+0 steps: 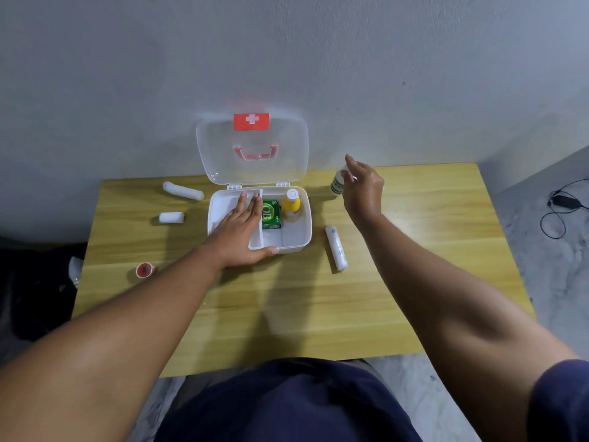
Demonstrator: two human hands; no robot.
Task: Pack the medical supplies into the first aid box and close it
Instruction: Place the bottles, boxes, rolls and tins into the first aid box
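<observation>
The white first aid box [302, 231] stands open on the table, its clear lid [287, 148] with a red cross label leaning up against the wall. Inside are a green carton [271, 214] and a yellow bottle [291, 205] with a white cap. My left hand [239, 231] lies flat over the box's left tray, thumb along the front rim. My right hand [361, 186] hovers to the right of the box, fingers curled around a small white bottle [338, 183] with a green label. Whether the bottle is lifted I cannot tell.
White bandage rolls lie loose on the wooden table [414, 250]: a long roll [183, 190] and a short roll [171, 217] left of the box, another roll [336, 247] right of it. A small red tape roll [145, 270] sits near the left edge. A cable [561, 205] lies on the floor.
</observation>
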